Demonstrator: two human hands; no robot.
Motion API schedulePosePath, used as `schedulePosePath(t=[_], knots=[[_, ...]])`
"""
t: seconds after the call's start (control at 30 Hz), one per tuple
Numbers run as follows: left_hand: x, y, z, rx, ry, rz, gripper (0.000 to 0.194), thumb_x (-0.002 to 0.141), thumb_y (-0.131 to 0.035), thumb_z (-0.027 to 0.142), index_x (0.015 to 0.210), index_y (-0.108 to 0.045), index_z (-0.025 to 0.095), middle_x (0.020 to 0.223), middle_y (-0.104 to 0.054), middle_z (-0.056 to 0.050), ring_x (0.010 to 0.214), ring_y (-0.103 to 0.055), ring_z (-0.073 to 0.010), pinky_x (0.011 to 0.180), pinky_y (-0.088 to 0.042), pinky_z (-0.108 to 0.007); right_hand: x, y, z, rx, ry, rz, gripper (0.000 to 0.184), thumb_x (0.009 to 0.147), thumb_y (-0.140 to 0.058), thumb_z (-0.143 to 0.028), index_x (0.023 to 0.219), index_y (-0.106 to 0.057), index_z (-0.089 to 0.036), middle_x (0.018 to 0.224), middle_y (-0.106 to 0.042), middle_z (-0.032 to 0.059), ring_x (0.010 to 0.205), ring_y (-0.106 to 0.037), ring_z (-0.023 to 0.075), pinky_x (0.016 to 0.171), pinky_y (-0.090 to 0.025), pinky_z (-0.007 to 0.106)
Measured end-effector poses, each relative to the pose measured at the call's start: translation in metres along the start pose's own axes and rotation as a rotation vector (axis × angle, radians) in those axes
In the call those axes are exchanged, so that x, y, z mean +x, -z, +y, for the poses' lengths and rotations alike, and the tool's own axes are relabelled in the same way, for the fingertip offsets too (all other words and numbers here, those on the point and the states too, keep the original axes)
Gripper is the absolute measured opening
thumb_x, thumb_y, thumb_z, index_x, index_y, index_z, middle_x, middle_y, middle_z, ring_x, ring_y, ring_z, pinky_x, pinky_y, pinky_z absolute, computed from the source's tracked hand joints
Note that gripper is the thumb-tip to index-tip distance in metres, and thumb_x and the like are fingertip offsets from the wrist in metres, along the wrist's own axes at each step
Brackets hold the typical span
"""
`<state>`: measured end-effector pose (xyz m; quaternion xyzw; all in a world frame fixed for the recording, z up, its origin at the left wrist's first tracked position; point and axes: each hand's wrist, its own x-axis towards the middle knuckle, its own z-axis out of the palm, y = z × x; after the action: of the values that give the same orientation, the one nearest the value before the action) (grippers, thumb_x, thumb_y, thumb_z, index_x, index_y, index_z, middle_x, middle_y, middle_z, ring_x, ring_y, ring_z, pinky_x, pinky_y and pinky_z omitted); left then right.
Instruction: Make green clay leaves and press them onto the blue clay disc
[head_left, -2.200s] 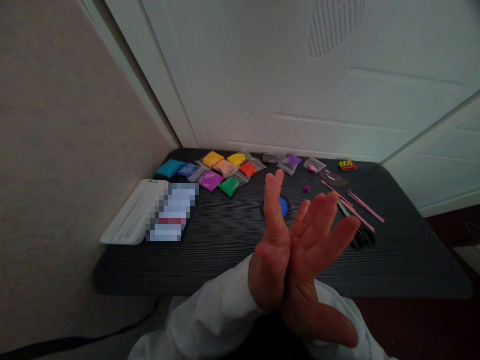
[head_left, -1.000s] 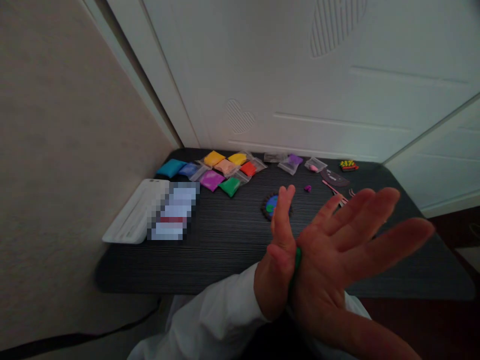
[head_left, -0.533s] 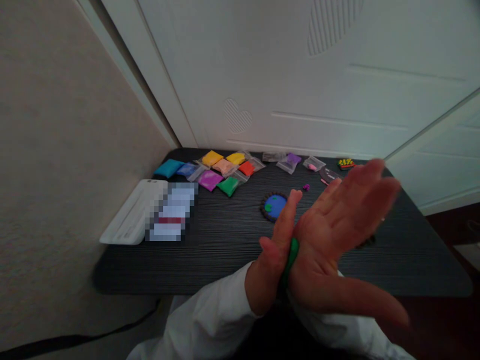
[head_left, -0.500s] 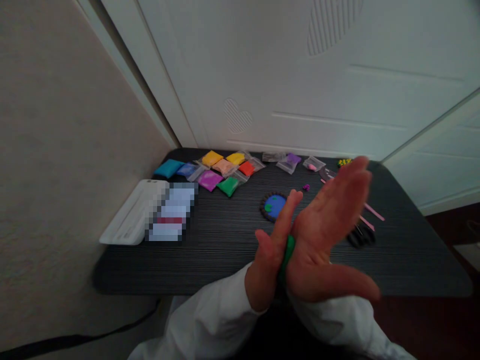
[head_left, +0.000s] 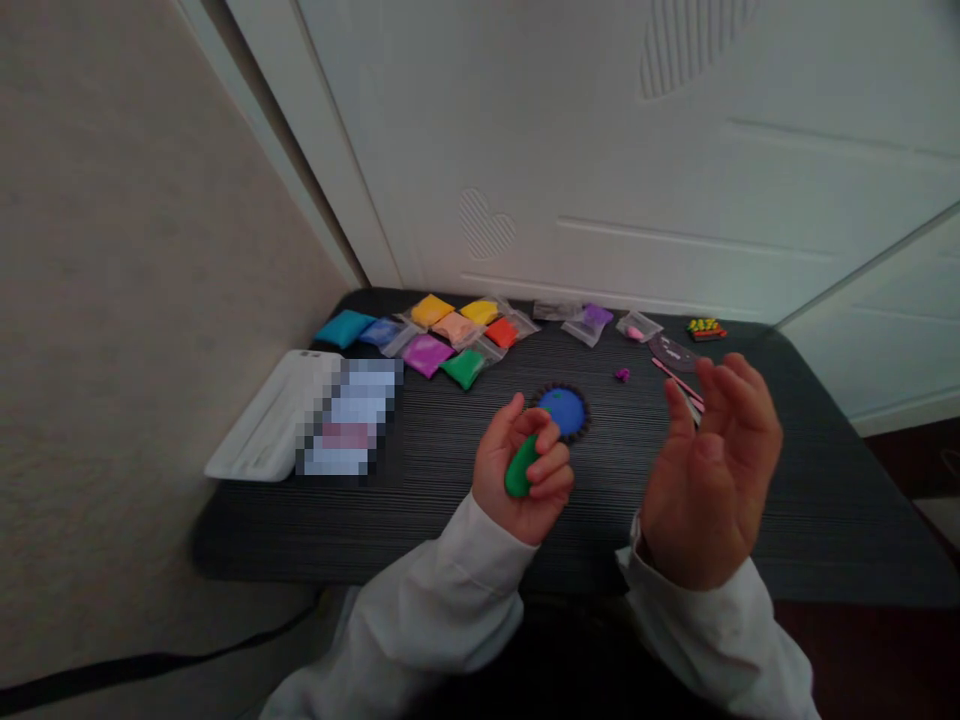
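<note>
The palms, pressed together half a second ago, have been parted. The green lump (head_left: 517,474), then squeezed between them, is now cupped in the curled fingers of the left hand (head_left: 526,508), below centre frame. The right hand (head_left: 709,485) is held apart, lower right, fingers loosely bent and spread.

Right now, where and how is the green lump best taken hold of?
The right hand could probably pinch the green lump by its wide lower end, coming from above: that end lies bare in the left hand, while curled fingers cover its right edge.
</note>
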<state>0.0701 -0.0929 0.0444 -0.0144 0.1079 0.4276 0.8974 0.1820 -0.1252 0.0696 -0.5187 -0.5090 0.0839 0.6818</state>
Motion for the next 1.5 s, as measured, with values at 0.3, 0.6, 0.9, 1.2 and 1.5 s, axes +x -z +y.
schedulePosePath(t=[0.3,0.6,0.9,1.2,1.5], knots=[[-0.003,-0.001,0.001,0.126,-0.020,0.009,0.042,0.085,-0.028,0.035,0.048,-0.035,0.016,0.036,-0.019,0.007,0.028,-0.019,-0.0054,0.032,-0.017,-0.017,-0.008,0.011,0.012,0.065,-0.072,-0.018,0.032,0.080,-0.034,-0.019,0.110,-0.045,-0.023,0.124,-0.037,0.0081,0.111,-0.043,0.0236,0.090,-0.037,0.048],[-0.007,-0.003,-0.007,0.347,-0.110,0.121,0.024,0.071,-0.043,0.011,0.092,-0.054,0.014,0.078,-0.055,-0.002,0.071,-0.053,-0.0107,0.065,-0.041,-0.021,-0.025,0.020,0.024,-0.253,0.137,-0.642,0.038,0.070,-0.057,-0.015,0.107,-0.052,-0.023,0.101,-0.052,0.0069,0.095,-0.050,0.0184,0.081,-0.044,0.036],[-0.015,0.026,0.009,0.975,-0.071,0.114,0.037,0.068,-0.061,0.013,0.103,-0.050,0.017,0.087,-0.062,-0.003,0.079,-0.058,-0.0132,0.068,-0.046,-0.023,-0.027,0.028,0.041,-0.217,0.045,-0.729,0.032,0.072,-0.059,-0.023,0.103,-0.052,-0.020,0.098,-0.059,0.0066,0.093,-0.054,0.0163,0.082,-0.045,0.031],[-0.020,0.032,0.020,1.236,0.065,0.104,0.035,0.063,-0.066,0.015,0.096,-0.054,0.014,0.086,-0.065,-0.004,0.079,-0.061,-0.0138,0.074,-0.047,-0.026,-0.037,0.029,0.050,-0.177,0.022,-0.831,0.027,0.073,-0.056,-0.020,0.101,-0.054,-0.016,0.091,-0.060,0.0074,0.086,-0.055,0.0140,0.075,-0.047,0.027],[-0.020,0.038,0.019,1.395,0.036,0.036,0.037,0.065,-0.064,0.021,0.101,-0.056,0.016,0.095,-0.062,-0.004,0.086,-0.059,-0.0138,0.080,-0.045,-0.025,-0.037,0.029,0.052,-0.153,0.060,-0.860,0.019,0.074,-0.053,-0.017,0.093,-0.055,-0.017,0.085,-0.061,0.0067,0.081,-0.056,0.0133,0.072,-0.047,0.026]])
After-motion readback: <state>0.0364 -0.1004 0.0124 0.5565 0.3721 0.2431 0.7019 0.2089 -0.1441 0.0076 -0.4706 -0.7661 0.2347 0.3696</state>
